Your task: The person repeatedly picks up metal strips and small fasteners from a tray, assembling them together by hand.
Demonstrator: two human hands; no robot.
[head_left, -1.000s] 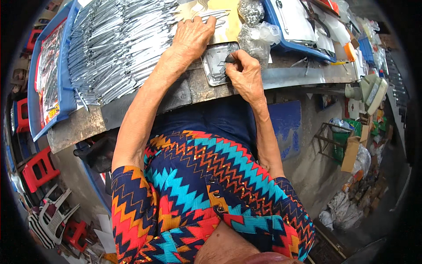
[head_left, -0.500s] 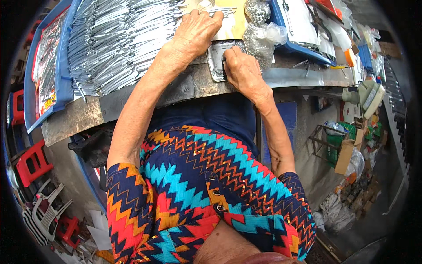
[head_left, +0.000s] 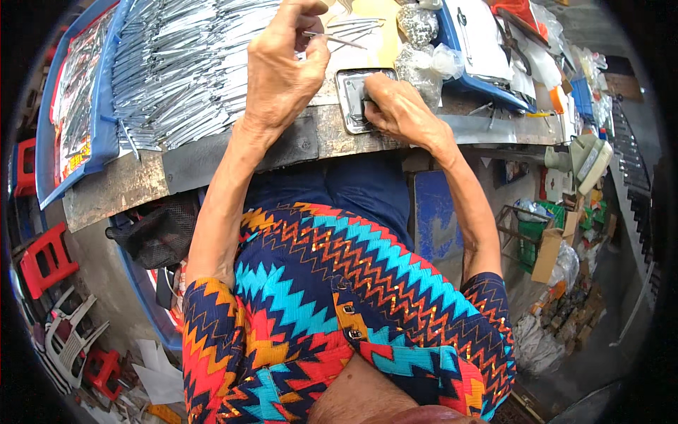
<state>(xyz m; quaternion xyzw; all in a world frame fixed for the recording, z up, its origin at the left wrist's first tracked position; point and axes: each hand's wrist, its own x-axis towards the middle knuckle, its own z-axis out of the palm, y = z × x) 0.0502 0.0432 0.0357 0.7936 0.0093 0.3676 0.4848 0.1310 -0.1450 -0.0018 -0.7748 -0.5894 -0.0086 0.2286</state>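
My left hand [head_left: 282, 78] is raised over the worktable, thumb and fingers pinching a slender silver metal piece [head_left: 342, 42] that points right. Several similar thin pieces [head_left: 360, 27] lie on a yellowish sheet [head_left: 385, 46] just beyond it. My right hand [head_left: 402, 109] is at a small shallow metal tray [head_left: 344, 95] near the table's edge. Its fingers are curled down into the tray, and what they hold, if anything, is hidden. Dark small bits show on the tray's bottom. Left of my left hand spreads a thick heap of slender silver metal pieces [head_left: 187, 71].
A blue tray [head_left: 106, 120] with packaged goods stands at the far left. Clear plastic bags of small parts [head_left: 420, 71] sit right of the metal tray, before another blue tray [head_left: 487, 95]. Red stools [head_left: 48, 261] and cartons [head_left: 554, 247] stand on the floor.
My left hand has lifted and moved left from the yellowish sheet, now with a slender metal piece in its pinch. My right hand stays at the small tray, its wrist shifted slightly right.
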